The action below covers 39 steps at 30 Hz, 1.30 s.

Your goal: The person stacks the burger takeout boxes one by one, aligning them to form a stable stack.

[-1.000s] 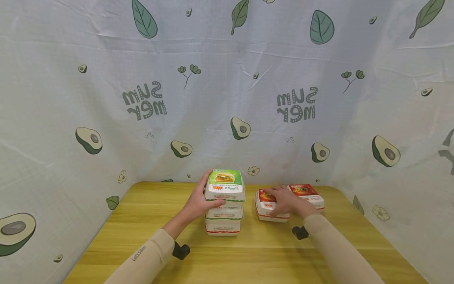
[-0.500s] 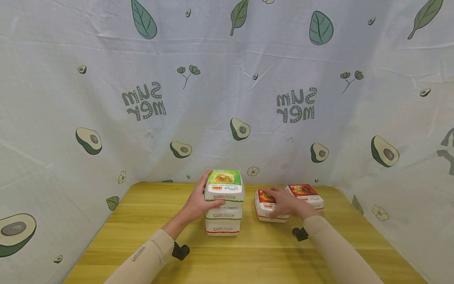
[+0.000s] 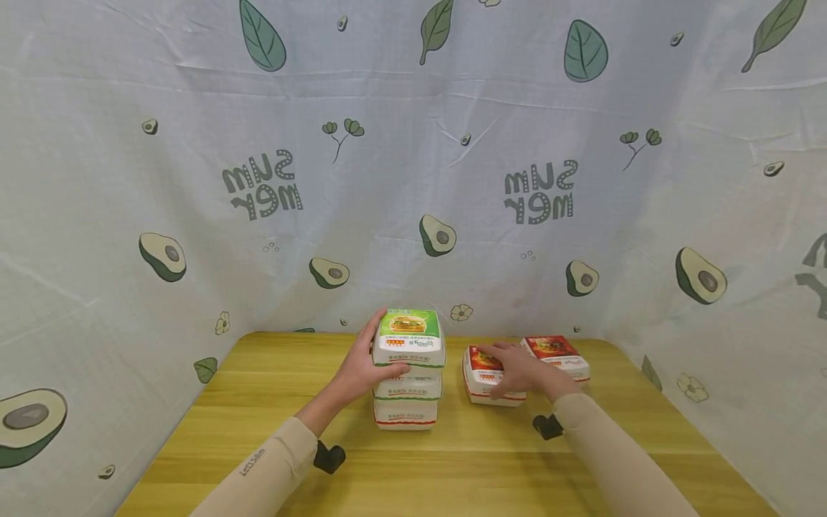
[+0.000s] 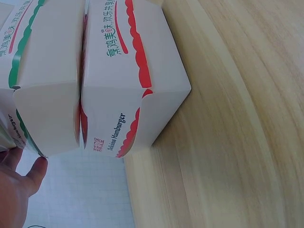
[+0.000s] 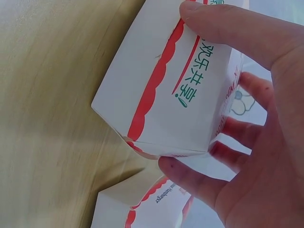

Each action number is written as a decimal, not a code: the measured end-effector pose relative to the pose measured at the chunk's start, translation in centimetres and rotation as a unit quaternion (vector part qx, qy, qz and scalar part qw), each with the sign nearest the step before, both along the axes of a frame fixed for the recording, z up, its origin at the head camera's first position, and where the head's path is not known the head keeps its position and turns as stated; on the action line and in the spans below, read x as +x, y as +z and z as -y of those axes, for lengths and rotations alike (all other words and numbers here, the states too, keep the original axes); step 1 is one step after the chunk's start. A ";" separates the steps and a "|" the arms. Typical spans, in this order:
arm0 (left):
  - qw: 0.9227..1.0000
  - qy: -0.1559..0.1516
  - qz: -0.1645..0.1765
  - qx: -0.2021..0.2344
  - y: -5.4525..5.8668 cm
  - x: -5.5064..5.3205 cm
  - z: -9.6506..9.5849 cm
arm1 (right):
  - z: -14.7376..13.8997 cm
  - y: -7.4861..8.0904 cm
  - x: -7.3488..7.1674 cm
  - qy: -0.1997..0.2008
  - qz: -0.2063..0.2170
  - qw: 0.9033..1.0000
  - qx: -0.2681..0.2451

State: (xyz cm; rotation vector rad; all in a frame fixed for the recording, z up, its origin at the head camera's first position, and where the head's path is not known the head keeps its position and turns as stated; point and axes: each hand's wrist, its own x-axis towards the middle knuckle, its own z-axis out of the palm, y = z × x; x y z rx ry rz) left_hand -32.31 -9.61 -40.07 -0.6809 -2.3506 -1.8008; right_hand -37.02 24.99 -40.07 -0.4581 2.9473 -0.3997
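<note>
My left hand (image 3: 357,371) holds the green-topped hamburger box (image 3: 410,336) at the top of a stack, with the thumb along its front and the fingers round its left side. Beneath it come a green-trimmed box (image 3: 408,388) and, on the table, a red-trimmed box (image 3: 405,415). In the left wrist view, the held box is mostly cut off at the left edge. My right hand (image 3: 522,371) grips a red-topped hamburger box (image 5: 166,85) standing on the table right of the stack. Its thumb presses the front; the fingers reach over the far side.
Another red-topped hamburger box (image 3: 557,354) stands just behind and right of my right hand. The wooden table (image 3: 413,474) ends at a hanging white curtain (image 3: 388,179) printed with avocados and leaves, which also runs along both sides.
</note>
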 end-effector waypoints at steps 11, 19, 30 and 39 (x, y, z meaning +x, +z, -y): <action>1.000 -0.004 -0.012 0.011 -0.1 0.1 0.0 | -0.2 -0.2 0.0 0.003 -0.005 1.000 -0.011; 1.000 -0.010 -0.012 0.015 -0.1 0.1 0.0 | -0.5 -0.2 0.1 0.006 -0.008 1.000 -0.011; 1.000 -0.004 -0.016 0.010 -0.2 0.1 0.0 | -0.5 0.5 0.4 0.005 -0.013 1.000 -0.013; 1.000 -0.007 -0.017 0.013 -0.1 0.2 0.0 | -0.6 1.2 0.6 0.017 -0.020 1.000 -0.004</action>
